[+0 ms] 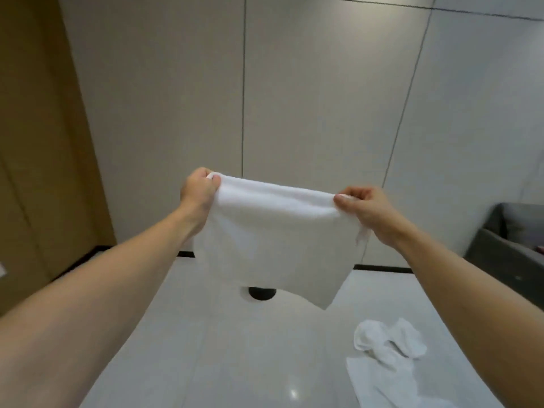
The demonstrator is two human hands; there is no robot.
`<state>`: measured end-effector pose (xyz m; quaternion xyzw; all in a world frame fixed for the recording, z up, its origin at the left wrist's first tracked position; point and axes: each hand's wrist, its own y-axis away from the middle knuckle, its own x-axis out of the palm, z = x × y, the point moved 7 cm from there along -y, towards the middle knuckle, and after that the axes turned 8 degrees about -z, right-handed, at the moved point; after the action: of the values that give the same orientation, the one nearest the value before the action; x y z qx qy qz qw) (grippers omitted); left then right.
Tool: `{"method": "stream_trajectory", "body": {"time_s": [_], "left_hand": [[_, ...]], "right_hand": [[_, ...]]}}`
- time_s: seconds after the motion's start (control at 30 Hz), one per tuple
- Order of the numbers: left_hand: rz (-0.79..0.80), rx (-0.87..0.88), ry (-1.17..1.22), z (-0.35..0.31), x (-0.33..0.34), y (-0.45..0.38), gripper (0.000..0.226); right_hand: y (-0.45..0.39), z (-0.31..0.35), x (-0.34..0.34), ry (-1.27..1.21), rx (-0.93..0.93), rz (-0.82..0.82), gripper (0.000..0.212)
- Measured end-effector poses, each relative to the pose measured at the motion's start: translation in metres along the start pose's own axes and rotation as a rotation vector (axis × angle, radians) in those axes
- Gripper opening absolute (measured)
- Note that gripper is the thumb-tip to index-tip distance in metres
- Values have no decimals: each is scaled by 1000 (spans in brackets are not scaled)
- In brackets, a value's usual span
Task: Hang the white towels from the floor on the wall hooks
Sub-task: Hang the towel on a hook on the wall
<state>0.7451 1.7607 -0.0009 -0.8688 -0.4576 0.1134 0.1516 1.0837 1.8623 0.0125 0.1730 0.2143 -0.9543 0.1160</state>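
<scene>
A white towel [273,240] hangs spread out in the air in front of the pale wall. My left hand [197,192] pinches its top left corner and my right hand [368,209] pinches its top right corner, so the top edge is stretched between them. The cloth droops down to a point at the lower right. More white towels [388,348] lie crumpled on the shiny floor at the lower right. No wall hook shows in this view.
A pale panelled wall [309,98] with dark seams faces me. A wooden door [35,142] stands at the left. A small black round thing [261,293] sits on the floor below the towel. A dark grey sofa [512,245] is at the right edge.
</scene>
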Motion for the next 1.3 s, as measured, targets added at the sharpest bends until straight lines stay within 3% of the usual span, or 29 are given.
{"method": "stream_trajectory", "body": {"time_s": [0.17, 0.27, 0.4, 0.53, 0.67, 0.77, 0.93, 1.13, 1.3], "left_hand": [[-171, 13, -153, 27, -86, -78, 14], [-330, 8, -227, 35, -135, -119, 18], [-501, -15, -309, 36, -198, -160, 17], [-671, -26, -386, 29, -264, -188, 20], [-611, -60, -378, 21, -308, -204, 47], [-591, -103, -412, 26, -346, -222, 50], [-615, -144, -498, 54, -422, -277, 26], [-658, -248, -582, 91, -525, -377, 32], [-741, -157, -601, 102, -605, -454, 31]], "right_hand": [[-111, 10, 155, 134, -136, 143, 25], [-159, 31, 242, 36, -187, 208, 21], [-201, 74, 339, -142, -198, 425, 22], [-222, 137, 427, -215, -333, 685, 46], [-225, 183, 513, -287, -418, 891, 30], [-233, 213, 578, -400, -377, 906, 20], [-247, 267, 698, -354, -489, 943, 22], [-279, 342, 839, -416, -577, 884, 30], [-306, 394, 939, -433, -564, 953, 33]]}}
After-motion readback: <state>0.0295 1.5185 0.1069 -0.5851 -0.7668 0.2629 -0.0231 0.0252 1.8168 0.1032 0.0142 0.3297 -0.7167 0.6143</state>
